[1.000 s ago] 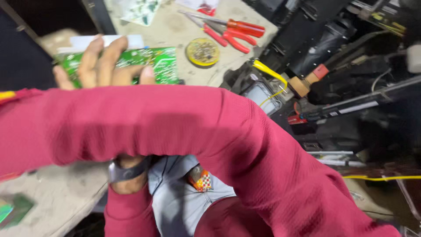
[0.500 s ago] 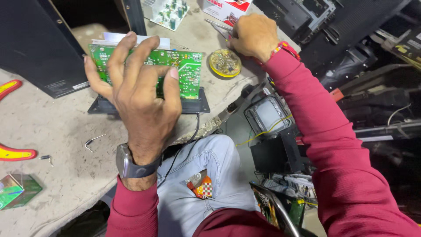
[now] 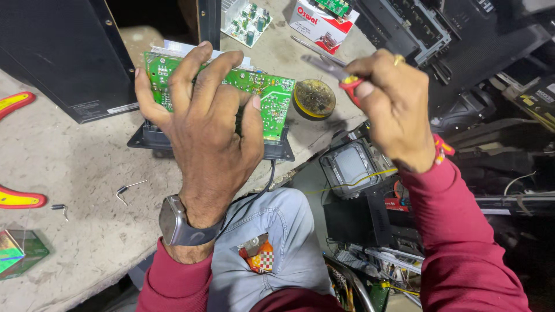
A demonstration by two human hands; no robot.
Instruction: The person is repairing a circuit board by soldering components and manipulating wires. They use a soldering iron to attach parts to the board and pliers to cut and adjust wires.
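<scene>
My left hand [image 3: 205,124] rests on a green circuit board [image 3: 272,95], fingers spread over its top and gripping its edges. The board sits on a black plastic frame [image 3: 151,137] on the workbench. My right hand [image 3: 393,107] is closed around red-handled pliers [image 3: 332,69], whose metal jaws point left above a round yellow tin [image 3: 314,98]. The pliers are lifted off the bench, to the right of the board.
A black panel [image 3: 63,52] stands at the back left. A small red and white box [image 3: 321,20] and another circuit board [image 3: 245,17] lie behind. A grey device casing [image 3: 352,167] and dark electronics parts [image 3: 474,63] fill the right side. Loose screws [image 3: 124,190] lie on the bench [image 3: 75,173].
My right arm swept from across the view to the far bench, took the red-handled pliers and lifted them back toward the board. My left hand stayed on the green board.
</scene>
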